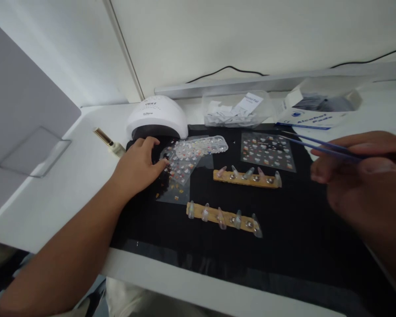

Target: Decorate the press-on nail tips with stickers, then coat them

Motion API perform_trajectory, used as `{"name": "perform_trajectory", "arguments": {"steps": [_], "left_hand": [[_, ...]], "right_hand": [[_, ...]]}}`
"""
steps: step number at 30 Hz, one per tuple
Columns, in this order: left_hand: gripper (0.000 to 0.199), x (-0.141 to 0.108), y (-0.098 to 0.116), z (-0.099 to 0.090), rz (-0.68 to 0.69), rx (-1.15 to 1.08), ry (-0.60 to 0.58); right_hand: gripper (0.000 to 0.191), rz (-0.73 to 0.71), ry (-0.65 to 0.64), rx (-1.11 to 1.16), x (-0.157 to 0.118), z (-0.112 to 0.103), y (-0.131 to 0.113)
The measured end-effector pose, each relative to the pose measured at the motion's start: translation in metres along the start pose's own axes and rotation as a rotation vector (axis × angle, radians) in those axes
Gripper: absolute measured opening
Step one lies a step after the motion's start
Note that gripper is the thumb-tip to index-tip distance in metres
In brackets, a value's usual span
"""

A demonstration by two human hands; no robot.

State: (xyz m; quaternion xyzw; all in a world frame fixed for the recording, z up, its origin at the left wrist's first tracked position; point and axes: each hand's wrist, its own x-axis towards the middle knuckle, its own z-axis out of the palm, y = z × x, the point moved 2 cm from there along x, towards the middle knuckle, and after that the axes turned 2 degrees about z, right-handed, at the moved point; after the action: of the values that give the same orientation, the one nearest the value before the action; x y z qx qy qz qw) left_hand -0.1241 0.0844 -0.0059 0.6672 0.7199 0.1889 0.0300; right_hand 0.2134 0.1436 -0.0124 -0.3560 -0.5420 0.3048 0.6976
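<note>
My right hand (359, 167) grips blue tweezers (330, 146), whose thin tips point left above a clear sticker sheet (269, 150) with small printed designs. My left hand (140, 163) rests on the left side with thumb and fingers apart, its thumb at the edge of several overlapping sticker sheets (181, 169). A clear case of small decorations (206, 146) lies over those sheets. Two tan strips with clear false nails stand between the hands: the far strip (247, 178) and the near strip (211, 215). The nails are pale, some pinkish, some greenish.
A white nail lamp (156, 116) stands behind my left hand, beside a cream bottle with a gold cap (104, 137). At the back are a clear bin of packets (214, 121) and an alcohol pads box (312, 118). A black mat (171, 237) covers the white table (95, 180).
</note>
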Motion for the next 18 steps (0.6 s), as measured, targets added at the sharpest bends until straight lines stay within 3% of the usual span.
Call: {"name": "perform_trajectory", "arguments": {"steps": [5,10,14,18], "left_hand": [[0.043,0.000,-0.001,-0.008,-0.066,0.046,-0.053],[0.046,-0.006,0.011,-0.015,-0.065,0.069,-0.141],[0.049,-0.004,0.012,-0.008,-0.053,0.051,-0.109],[0.064,0.004,0.008,0.005,-0.038,0.028,-0.089]], "right_hand": [[0.023,-0.022,0.020,0.018,-0.019,0.003,-0.002],[0.028,-0.047,-0.023,0.002,-0.003,-0.003,0.002],[0.033,-0.031,-0.096,0.032,0.014,-0.010,0.005],[0.036,-0.028,-0.054,0.004,0.013,-0.007,-0.002]]}}
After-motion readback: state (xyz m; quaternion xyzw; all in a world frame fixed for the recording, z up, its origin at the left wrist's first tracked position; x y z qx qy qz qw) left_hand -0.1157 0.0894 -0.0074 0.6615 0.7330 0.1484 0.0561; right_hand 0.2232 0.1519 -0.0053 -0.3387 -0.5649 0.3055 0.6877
